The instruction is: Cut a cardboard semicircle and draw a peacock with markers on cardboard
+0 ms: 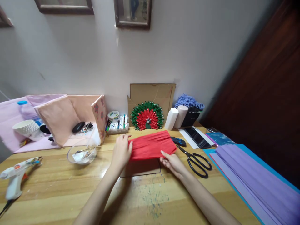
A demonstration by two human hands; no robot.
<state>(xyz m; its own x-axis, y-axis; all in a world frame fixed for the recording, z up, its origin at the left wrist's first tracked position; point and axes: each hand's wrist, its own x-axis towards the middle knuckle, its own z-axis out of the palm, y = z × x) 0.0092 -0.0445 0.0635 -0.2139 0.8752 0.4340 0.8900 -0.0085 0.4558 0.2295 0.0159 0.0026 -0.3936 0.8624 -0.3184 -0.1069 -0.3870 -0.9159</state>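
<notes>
A folded sheet of red crepe paper [151, 145] is stretched between my two hands above the table. My left hand [122, 149] grips its left end, thumb and fingers closed on the edge. At the lower right corner, my right hand [172, 162] pinches the paper between thumb and curled fingers. Beneath the paper lies a flat board [140, 172] with a dark edge, mostly hidden. Just right of my right hand are black-handled scissors [197, 162], and a blue and black utility knife [178, 141] lies behind them.
A red and green peacock craft [148, 117] stands before a cardboard sheet [152, 92]. Left are a glue gun [15, 175], a clear bowl [82, 154] and an open fabric-covered box [58, 122]. Markers [118, 125], white rolls [172, 118], a phone [198, 137] and purple paper [260, 178] are also around.
</notes>
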